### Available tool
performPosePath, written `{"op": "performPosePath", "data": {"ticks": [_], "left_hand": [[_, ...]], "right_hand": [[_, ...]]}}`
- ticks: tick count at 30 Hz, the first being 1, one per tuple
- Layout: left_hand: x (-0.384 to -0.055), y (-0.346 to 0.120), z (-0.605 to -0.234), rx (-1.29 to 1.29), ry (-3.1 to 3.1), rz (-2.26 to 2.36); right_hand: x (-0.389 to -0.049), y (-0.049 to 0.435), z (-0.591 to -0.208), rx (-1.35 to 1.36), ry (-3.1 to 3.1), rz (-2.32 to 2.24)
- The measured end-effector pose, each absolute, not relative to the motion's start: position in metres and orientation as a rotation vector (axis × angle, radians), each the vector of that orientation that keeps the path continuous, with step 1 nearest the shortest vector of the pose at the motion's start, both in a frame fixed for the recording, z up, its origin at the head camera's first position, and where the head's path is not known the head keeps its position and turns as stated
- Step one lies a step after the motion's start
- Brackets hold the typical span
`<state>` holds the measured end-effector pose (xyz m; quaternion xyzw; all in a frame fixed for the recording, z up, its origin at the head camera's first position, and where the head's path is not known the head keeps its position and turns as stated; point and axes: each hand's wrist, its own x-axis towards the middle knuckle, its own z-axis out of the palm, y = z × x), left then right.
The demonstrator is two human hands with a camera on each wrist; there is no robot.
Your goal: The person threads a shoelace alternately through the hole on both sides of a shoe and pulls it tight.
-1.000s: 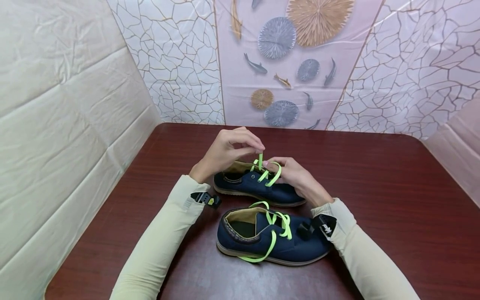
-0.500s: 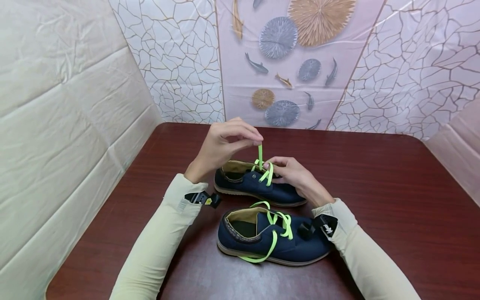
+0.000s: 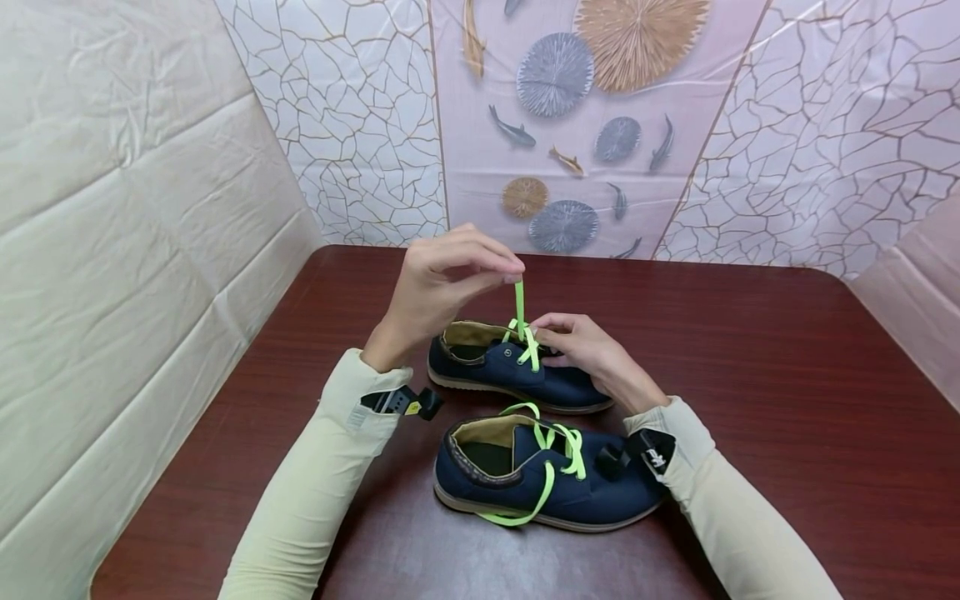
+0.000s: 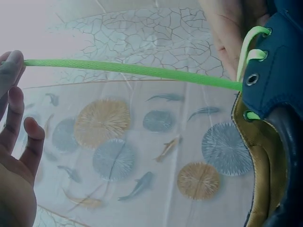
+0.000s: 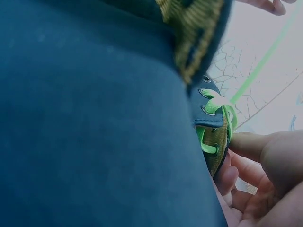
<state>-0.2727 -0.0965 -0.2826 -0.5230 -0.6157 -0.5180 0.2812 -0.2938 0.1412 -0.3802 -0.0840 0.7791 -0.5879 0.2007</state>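
Two navy shoes with neon-green laces lie one behind the other. Above the far shoe [image 3: 480, 367], my left hand [image 3: 442, 287] pinches the end of a shoelace [image 3: 520, 304] between thumb and fingertips. In the left wrist view that shoelace [image 4: 132, 70] runs taut from the fingertips to the eyelet flap, where one eyelet has no lace in it. My right hand [image 3: 588, 350] holds the far shoe by its lacing area. The right wrist view shows the right hand [image 5: 265, 170] with thumb and fingers on either side of the flap's edge, right beside the laces.
The near shoe [image 3: 592, 496] sits in front, its lace hanging loosely down the side. It fills much of the right wrist view. Both rest on a dark red wooden table [image 3: 787, 400], backed by a patterned cloth [image 3: 375, 125].
My left hand has risen and shifted left, drawing the lace up; its loop near the right hand has shrunk to lie close to the flap. The right hand has barely moved.
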Motion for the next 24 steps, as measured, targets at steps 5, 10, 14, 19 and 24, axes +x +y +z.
{"op": "performPosePath", "data": {"ticks": [5,10,14,19,24], "left_hand": [[-0.269,-0.096,-0.278,-1.370,-1.623,-1.376],[-0.266,-0.097,-0.274,-1.344,-1.586,-1.370],[-0.264,-0.096,-0.272,-1.354,-1.567,-1.373],[-0.263,-0.091,-0.273,-1.384,-1.578,-1.408],[-0.262,-0.089,-0.274,-1.380,-1.580,-1.429]], "right_hand": [[-0.294,0.142,-0.380,-0.221,2.170,-1.637],[-0.295,0.142,-0.379,-0.193,2.178,-1.616],[-0.295,0.142,-0.378,-0.175,2.179,-1.612],[-0.295,0.142,-0.376,-0.164,2.162,-1.622],[-0.294,0.148,-0.364,-0.209,2.128,-1.655]]}}
